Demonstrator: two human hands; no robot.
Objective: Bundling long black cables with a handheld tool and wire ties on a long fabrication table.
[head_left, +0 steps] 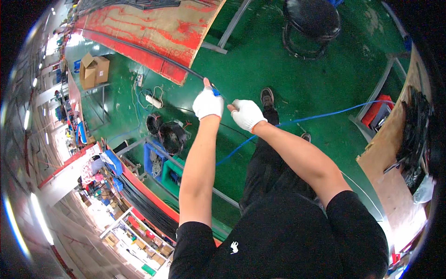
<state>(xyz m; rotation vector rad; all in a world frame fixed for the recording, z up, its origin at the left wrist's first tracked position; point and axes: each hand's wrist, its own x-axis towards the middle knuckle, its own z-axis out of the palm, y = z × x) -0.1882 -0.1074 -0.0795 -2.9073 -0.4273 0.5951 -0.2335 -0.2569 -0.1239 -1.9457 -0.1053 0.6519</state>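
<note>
Both hands wear white knit gloves with bare fingertips. My left hand (208, 104) is closed around the end part of a long black cable (162, 57), its thumb stretched along it. A small blue piece (215, 91) shows at the fingers of that hand; its kind is too small to tell. The cable runs back from there along the edge of a red, worn wooden board (160, 68). Just to the right, my right hand (248, 114) is closed, its bare thumb tip pointing toward the left hand. Whatever lies in its fingers is hidden.
Below on the green floor lie a white power strip (154, 101), black coils (173, 137) and a blue hose (325, 116). A black-topped stool (312, 18) stands at the far right. A wooden table (378, 158) carries black cables. An opened cardboard box (94, 71) sits at left.
</note>
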